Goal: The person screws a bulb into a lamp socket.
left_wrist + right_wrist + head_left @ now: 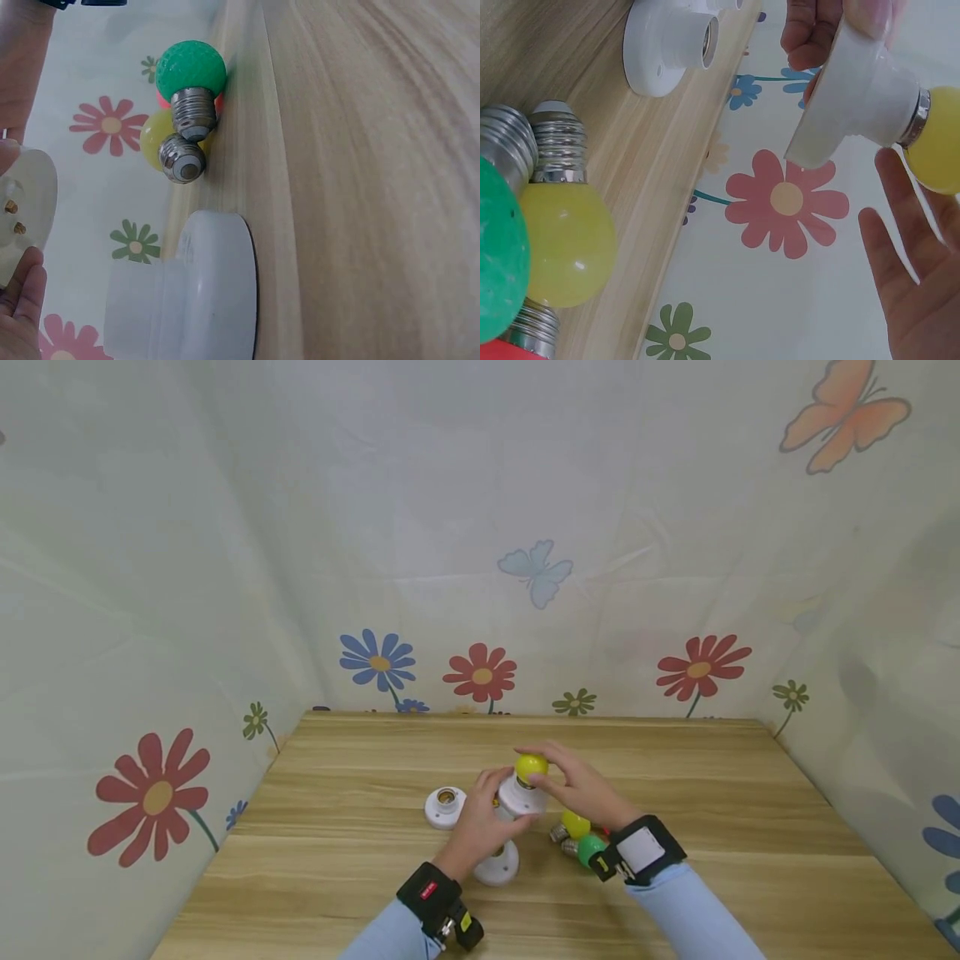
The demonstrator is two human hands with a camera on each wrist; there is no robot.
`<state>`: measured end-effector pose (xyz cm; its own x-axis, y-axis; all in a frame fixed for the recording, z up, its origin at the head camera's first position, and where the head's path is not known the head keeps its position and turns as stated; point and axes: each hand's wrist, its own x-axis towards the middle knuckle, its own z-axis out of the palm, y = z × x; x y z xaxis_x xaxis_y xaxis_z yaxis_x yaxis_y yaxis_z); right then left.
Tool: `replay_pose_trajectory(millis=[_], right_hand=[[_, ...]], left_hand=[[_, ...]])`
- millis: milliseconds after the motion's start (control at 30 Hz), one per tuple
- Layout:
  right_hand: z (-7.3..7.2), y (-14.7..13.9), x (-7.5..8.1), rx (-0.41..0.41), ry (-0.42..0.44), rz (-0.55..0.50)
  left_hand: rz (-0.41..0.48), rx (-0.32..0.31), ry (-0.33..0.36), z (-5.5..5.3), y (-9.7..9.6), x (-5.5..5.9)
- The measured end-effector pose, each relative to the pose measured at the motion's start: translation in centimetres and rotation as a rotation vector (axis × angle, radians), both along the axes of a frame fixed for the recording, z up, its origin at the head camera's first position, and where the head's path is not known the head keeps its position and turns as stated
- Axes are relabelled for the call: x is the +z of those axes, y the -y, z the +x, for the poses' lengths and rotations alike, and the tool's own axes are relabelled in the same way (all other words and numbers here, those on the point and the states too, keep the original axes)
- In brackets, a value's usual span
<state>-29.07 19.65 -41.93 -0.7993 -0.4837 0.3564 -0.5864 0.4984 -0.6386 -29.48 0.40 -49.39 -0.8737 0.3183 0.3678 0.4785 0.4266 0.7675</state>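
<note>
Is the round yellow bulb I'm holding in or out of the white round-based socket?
In: only a narrow metal band shows between yellow bulb and white socket; how tight, cannot tell.

Table: wooden
Socket: left of left hand
Second socket: beneath it
Bulbs: yellow, green, red, near right hand

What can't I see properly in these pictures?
- Red bulb: right wrist view, cut off by the bottom edge.
- Bottom of the held bulb: right wrist view, hidden inside the held socket.
- Front socket: head view, partly behind the left hand.
- Writing on the red label: head view, too small.
</note>
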Motion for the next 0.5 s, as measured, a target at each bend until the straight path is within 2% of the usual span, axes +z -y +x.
replay_pose_trajectory(millis=[133,267,400,500], right_hand=[[0.00,0.39,0.04,-0.103,0.012,0.024],[-0.07,0.63,-0.05,-0.156,0.015,0.027],[-0.08,0.59,-0.12,-0.131,-0.028,0.011],[-0.05,0.36,-0.16,-0.051,-0.072,-0.023]], left_hand=[[0.002,-0.002,0.030,0.14,-0.11,-0.09],[0.008,-0.004,0.046,0.22,-0.21,-0.12],[0.005,0.006,0.030,0.20,-0.15,-0.04],[0.014,0.007,0.004,0.15,-0.07,0.09]])
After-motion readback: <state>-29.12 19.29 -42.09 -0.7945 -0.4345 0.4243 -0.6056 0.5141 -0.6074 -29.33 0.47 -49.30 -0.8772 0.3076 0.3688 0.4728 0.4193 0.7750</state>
